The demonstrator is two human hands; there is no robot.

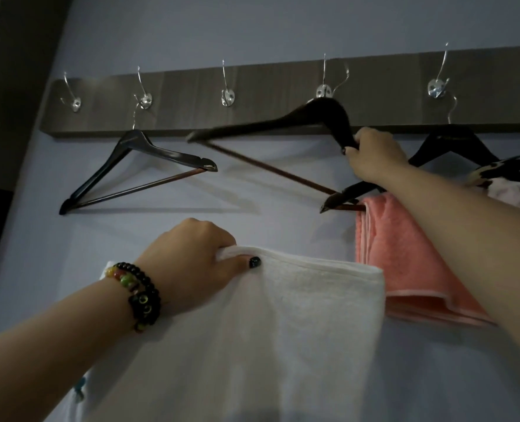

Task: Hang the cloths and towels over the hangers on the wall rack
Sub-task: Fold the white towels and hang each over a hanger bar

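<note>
A dark wooden wall rack with several metal hooks runs across the wall. My right hand grips the right shoulder of a dark hanger that hangs tilted from the fourth hook. My left hand, with bead bracelets at the wrist, pinches the top edge of a white towel held up below the rack. A pink towel is draped over the bar of another hanger to the right, partly behind my right arm.
An empty dark hanger hangs from the second hook at the left. At the far right a patterned cloth lies over the pink towel's hanger. The first and third hooks are bare. A dark door frame stands at the left edge.
</note>
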